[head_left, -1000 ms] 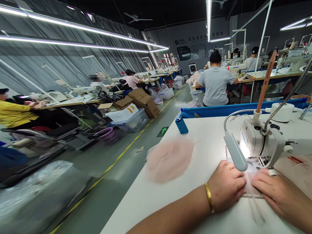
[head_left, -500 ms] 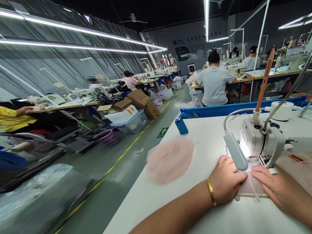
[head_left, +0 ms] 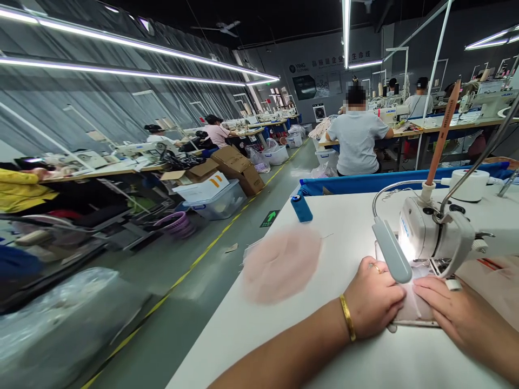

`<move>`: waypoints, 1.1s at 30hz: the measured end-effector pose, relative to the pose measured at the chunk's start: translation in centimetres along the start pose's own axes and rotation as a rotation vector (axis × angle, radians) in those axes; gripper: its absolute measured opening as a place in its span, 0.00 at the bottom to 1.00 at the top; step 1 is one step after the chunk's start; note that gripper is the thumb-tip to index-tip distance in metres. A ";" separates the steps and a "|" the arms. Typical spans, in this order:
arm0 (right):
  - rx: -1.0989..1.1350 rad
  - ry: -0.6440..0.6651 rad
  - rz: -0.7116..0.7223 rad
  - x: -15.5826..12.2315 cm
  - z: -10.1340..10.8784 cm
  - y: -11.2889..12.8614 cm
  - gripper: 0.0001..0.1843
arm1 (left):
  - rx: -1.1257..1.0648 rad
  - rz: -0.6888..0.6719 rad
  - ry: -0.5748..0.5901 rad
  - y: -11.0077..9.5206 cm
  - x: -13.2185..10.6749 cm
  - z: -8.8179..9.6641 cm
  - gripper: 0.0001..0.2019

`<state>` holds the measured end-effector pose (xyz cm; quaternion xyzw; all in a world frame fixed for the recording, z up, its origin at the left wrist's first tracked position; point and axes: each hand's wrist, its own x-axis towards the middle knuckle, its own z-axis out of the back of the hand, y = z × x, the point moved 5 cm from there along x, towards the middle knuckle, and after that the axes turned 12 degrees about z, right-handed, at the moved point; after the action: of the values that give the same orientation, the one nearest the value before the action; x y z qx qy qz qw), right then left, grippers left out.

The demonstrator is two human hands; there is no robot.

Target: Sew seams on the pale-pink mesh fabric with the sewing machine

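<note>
On the white sewing table, my left hand, with a gold bangle and a ring, is curled with its fingers pressed on a small pale pink fabric piece just in front of the sewing machine. My right hand lies flat on the same piece from the right, fingers stretched toward the left hand. The needle area is partly hidden by the machine's lamp arm.
A round pink fabric piece lies at the table's left edge, a blue block beyond it. Other people sit at machines ahead and to the left. Cardboard boxes and plastic bins line the aisle with its yellow floor line.
Both hands have slid the pink piece slightly toward the machine and drawn a little closer together; the view has shifted slightly.
</note>
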<state>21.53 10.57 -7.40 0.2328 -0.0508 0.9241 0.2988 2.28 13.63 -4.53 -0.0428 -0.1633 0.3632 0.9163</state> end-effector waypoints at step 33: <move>-0.125 0.030 -0.034 -0.9 -1.4 -1.2 0.27 | 0.032 -0.026 -0.168 0.7 0.4 -0.7 0.07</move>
<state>22.32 11.42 -9.07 0.2005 -0.1001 0.9173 0.3292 2.32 14.38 -5.21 0.0044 -0.2343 0.3562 0.9045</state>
